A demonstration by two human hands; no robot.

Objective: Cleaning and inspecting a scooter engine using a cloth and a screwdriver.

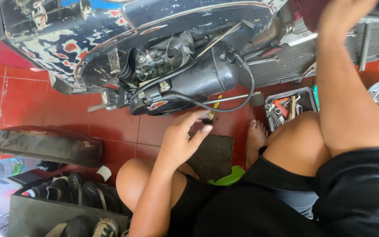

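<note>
Glossy red floor tiles w/ black greasy engine (185, 81); left hand (183, 138) fingers loose, unclenched; right hand (343, 15) grip unclear.

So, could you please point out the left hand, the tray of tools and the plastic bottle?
left hand (185, 136): head view, on the back of the hand.
tray of tools (312, 97): head view, on its right rim.
plastic bottle (3, 167): head view, on its clear body.
</note>
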